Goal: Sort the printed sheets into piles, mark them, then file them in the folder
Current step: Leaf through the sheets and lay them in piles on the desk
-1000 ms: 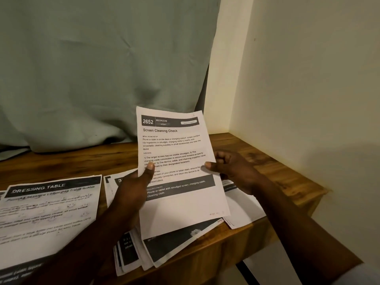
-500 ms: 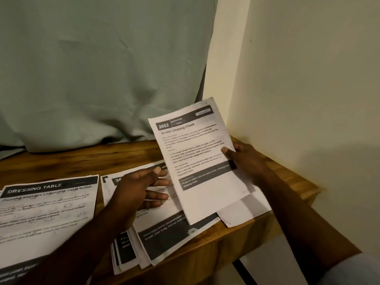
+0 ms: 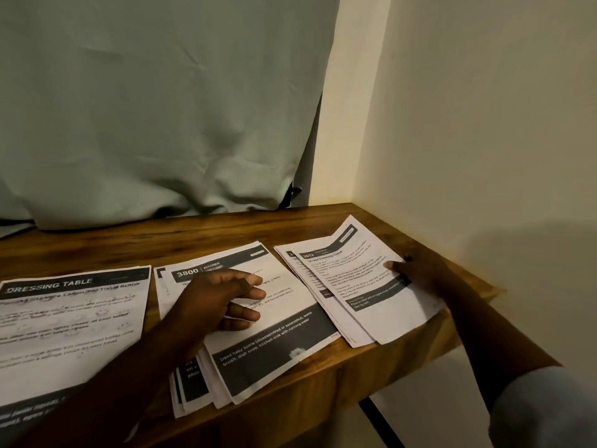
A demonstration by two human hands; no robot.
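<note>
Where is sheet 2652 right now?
Head view, right side: sheet 2652 tops the rightmost pile by the wall, pinched by the right hand, beside the 3800 sheet.

A home room corner: wooden desk [image 3: 226,234] against plain cream walls [image 3: 484,124], with a grey-green curtain [image 3: 155,108] behind.

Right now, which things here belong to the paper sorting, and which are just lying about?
Part of the job: Screen Cleaning Check sheet held by the right hand; Kitchen pile under the left hand; Dressing Table pile.
Just there: curtain; wooden desk; wall.
</note>
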